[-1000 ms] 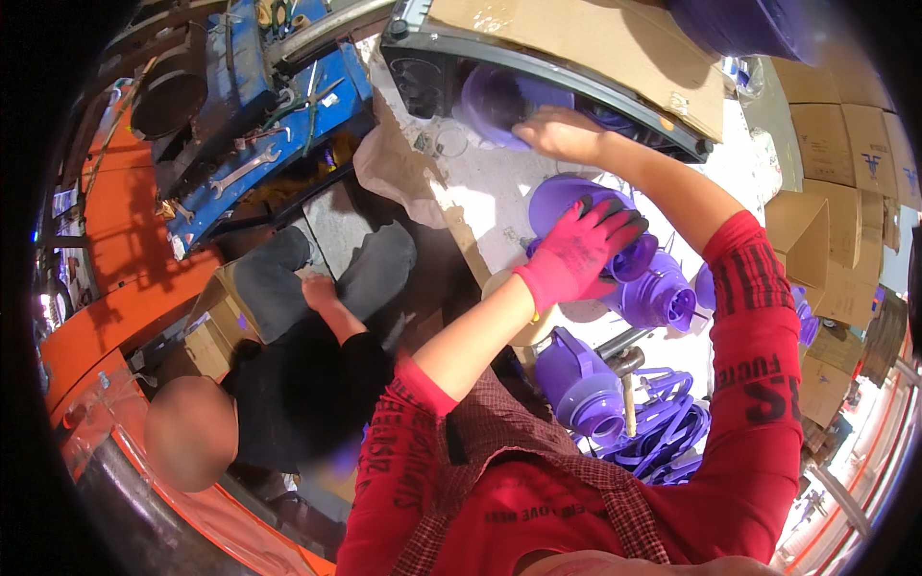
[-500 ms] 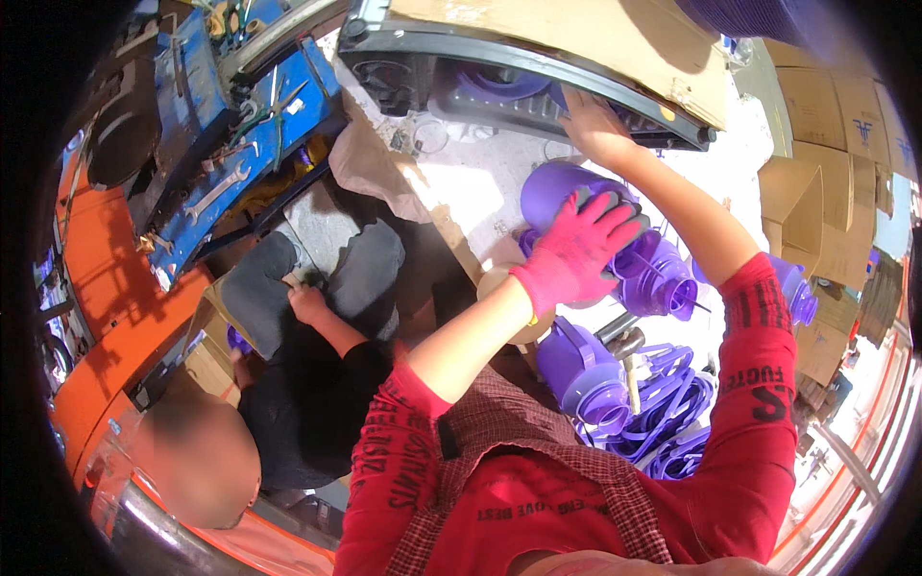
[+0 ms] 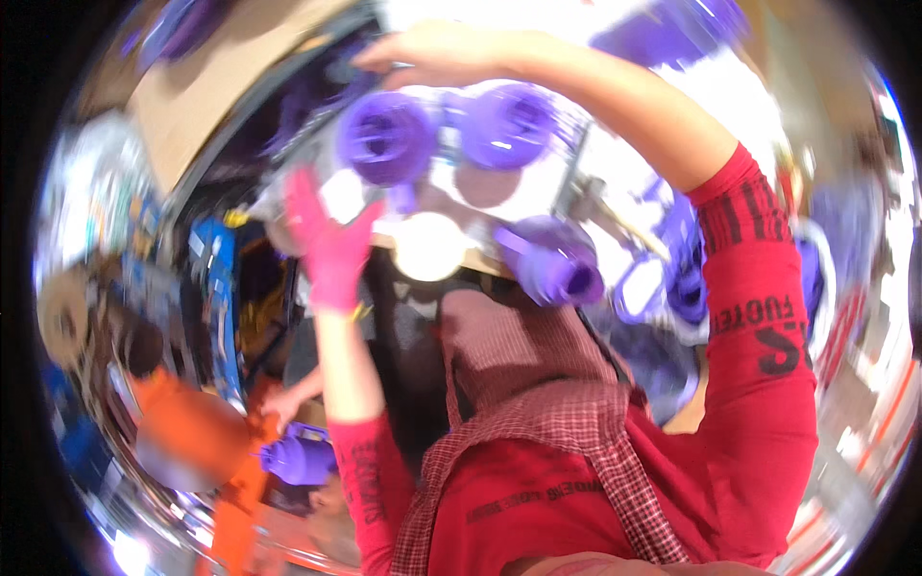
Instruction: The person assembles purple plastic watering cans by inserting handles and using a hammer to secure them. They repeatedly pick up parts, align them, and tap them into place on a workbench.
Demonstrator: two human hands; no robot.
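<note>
While the pink-gloved left hand (image 3: 334, 245) is held spread, apart from the bare right hand (image 3: 437, 56) (its grip cannot be told), two smooth, rounded purple plastic jugs (image 3: 387, 139) are seen near both; the worktable's tan edge (image 3: 480, 260) is partly covered by a pale disc (image 3: 429, 246).

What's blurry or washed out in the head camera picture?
Head view: blur smears the gloved left hand and a purple jug; same view, glare bleaches the white work surface; also head view, the checked apron looks sharper.
</note>
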